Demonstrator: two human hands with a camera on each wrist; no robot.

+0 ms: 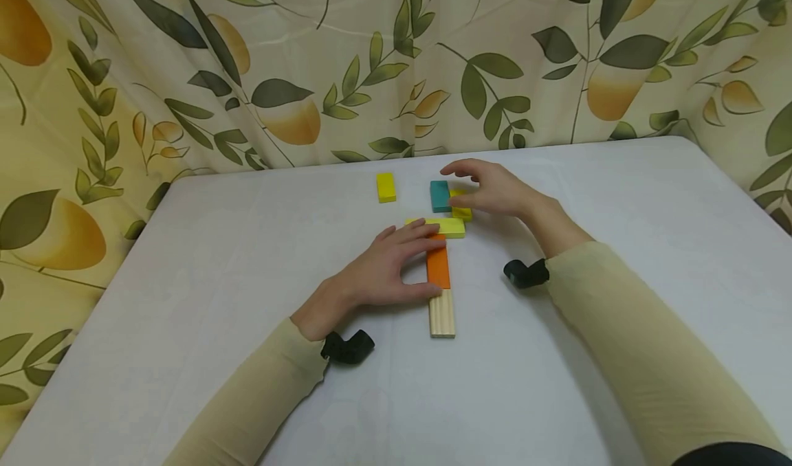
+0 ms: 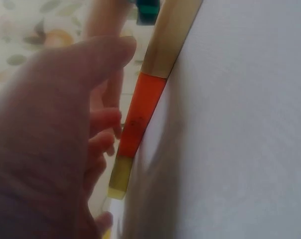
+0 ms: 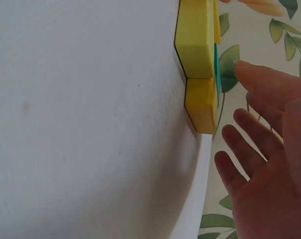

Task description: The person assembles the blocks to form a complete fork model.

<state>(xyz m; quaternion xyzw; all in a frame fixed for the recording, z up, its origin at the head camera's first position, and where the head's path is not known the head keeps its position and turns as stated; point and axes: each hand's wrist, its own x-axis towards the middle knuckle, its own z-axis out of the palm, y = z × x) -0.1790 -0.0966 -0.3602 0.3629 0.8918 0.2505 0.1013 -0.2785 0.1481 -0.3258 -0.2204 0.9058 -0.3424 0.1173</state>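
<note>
A column of flat blocks lies on the table, with a plain wooden block (image 1: 442, 319) nearest me and an orange block (image 1: 438, 271) adjoining it. Across its far end sits a pale yellow-green block (image 1: 454, 229). Over the column's left side my left hand (image 1: 385, 267) spreads its fingers, thumb near the wood-orange joint; firm contact cannot be told. Beyond the crosswise block lie a teal block (image 1: 439, 196) and a yellow block (image 3: 199, 104). My right hand (image 1: 495, 187) hovers around these two, partly covering the yellow one. In the right wrist view its loosely bent fingers hold nothing.
Another yellow block (image 1: 386, 187) lies apart, toward the back left. A white cloth (image 1: 235, 315) covers the table. Behind it hangs a leaf-and-fruit patterned curtain (image 1: 371, 122). Black wrist devices (image 1: 349, 348) stick out below both cuffs.
</note>
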